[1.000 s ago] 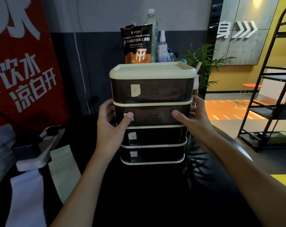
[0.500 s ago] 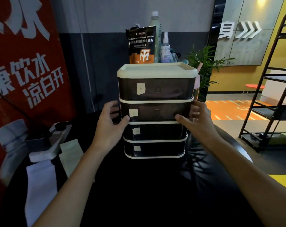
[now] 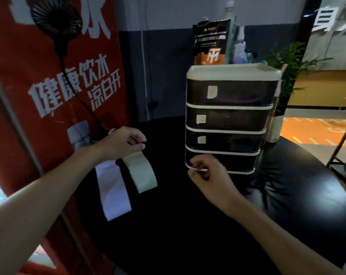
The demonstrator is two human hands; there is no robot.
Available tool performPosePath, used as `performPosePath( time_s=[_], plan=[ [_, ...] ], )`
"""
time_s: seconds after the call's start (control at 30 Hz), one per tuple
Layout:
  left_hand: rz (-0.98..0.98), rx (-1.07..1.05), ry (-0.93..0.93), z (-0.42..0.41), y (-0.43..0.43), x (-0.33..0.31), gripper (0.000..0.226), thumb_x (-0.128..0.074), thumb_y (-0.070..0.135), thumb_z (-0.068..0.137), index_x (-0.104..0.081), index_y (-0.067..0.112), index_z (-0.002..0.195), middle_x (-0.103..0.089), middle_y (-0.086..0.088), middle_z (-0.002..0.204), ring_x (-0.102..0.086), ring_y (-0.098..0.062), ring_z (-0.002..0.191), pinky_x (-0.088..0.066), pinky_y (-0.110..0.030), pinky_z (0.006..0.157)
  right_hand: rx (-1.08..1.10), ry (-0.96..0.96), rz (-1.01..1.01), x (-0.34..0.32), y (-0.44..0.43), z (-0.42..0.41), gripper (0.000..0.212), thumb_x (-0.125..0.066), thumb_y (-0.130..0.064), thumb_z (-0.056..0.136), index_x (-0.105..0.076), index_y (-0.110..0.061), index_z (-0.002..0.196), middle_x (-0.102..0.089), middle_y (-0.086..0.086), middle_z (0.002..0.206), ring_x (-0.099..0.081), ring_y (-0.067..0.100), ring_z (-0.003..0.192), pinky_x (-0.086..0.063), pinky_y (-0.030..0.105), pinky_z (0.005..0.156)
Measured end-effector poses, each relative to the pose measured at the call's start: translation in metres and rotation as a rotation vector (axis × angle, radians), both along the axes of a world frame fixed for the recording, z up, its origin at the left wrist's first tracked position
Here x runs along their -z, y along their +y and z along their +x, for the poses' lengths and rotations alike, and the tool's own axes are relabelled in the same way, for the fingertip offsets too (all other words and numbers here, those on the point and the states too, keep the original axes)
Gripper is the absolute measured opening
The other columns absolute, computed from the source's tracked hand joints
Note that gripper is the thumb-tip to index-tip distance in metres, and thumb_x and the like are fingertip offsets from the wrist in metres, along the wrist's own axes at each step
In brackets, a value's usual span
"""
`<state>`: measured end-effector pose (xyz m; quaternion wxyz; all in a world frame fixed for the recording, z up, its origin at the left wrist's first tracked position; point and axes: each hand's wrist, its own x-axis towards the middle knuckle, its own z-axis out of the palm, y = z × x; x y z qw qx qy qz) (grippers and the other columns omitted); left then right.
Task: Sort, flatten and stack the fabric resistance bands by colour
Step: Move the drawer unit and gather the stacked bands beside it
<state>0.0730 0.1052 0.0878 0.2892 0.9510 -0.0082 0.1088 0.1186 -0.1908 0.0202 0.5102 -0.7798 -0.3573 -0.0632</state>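
White band [image 3: 113, 192] and cream band [image 3: 141, 173] lie flat, centre-left of frame. Expect light, limp fabric; grip one end. Left hand [image 3: 124, 143], right hand [image 3: 206, 173]: fingers curled; grasp cannot be determined.

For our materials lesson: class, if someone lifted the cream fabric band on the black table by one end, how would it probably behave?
The cream band lies flat and thin on the table, so it would probably droop limply. Being thin cloth, it's likely light. Lying flat, it shouldn't roll; pushed, it might bunch up.
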Motion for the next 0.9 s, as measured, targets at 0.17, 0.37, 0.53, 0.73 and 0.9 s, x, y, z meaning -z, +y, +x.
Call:
performPosePath(
  time_s=[0.17, 0.37, 0.53, 0.73, 0.9],
  plan=[
    [0.069, 0.020, 0.076, -0.006, 0.020, 0.004, 0.015, -0.068, 0.015, 0.093, -0.072, 0.008, 0.106, -0.066, 0.010, 0.098, -0.062, 0.009, 0.085, -0.045, -0.011, 0.075, -0.173, 0.026, -0.191, 0.019, 0.042, -0.020, 0.033, -0.062, -0.027, 0.093, -0.055, -0.024, 0.125, -0.048, -0.011, 0.122, -0.047, 0.002, 0.114, -0.041, 0.018, 0.097],
    [0.110, -0.008, 0.096, -0.005, 0.035, 0.012, 0.016, -0.073, 0.026, 0.089, -0.068, 0.023, 0.104, -0.062, 0.016, 0.088, -0.058, 0.012, 0.077, -0.043, -0.009, 0.071, -0.156, -0.149, -0.233, 0.025, 0.075, -0.031, 0.045, -0.060, -0.031, 0.090, -0.047, -0.023, 0.133, -0.036, -0.018, 0.133, -0.035, 0.005, 0.121, -0.035, 0.032, 0.107],
    [0.126, -0.014, 0.055, -0.026, 0.041, 0.012, 0.022, -0.071, 0.043, 0.084, -0.066, 0.034, 0.104, -0.063, 0.019, 0.100, -0.059, 0.003, 0.096, -0.046, -0.022, 0.083, -0.180, -0.212, -0.193, 0.022, 0.082, -0.047, 0.042, -0.055, -0.037, 0.087, -0.051, -0.025, 0.127, -0.039, -0.020, 0.127, -0.036, 0.005, 0.119, -0.037, 0.034, 0.103],
    [0.155, -0.060, 0.193, -0.070, 0.054, 0.018, 0.054, -0.066, 0.066, 0.079, -0.061, 0.033, 0.122, -0.059, 0.015, 0.125, -0.055, -0.002, 0.115, -0.048, -0.028, 0.099, -0.328, -0.255, -0.222, 0.027, 0.092, -0.089, 0.041, -0.048, -0.039, 0.095, -0.049, -0.021, 0.132, -0.045, -0.012, 0.131, -0.038, 0.004, 0.125, -0.036, 0.027, 0.105],
    [0.115, -0.087, 0.281, -0.082, 0.056, 0.036, 0.059, -0.066, 0.056, 0.085, -0.049, 0.028, 0.135, -0.050, 0.015, 0.135, -0.049, -0.006, 0.123, -0.041, -0.024, 0.101, -0.353, -0.330, -0.318, 0.033, 0.095, -0.098, 0.053, -0.045, -0.044, 0.096, -0.040, -0.019, 0.143, -0.037, -0.011, 0.144, -0.026, 0.006, 0.136, -0.029, 0.027, 0.111]
  ],
)
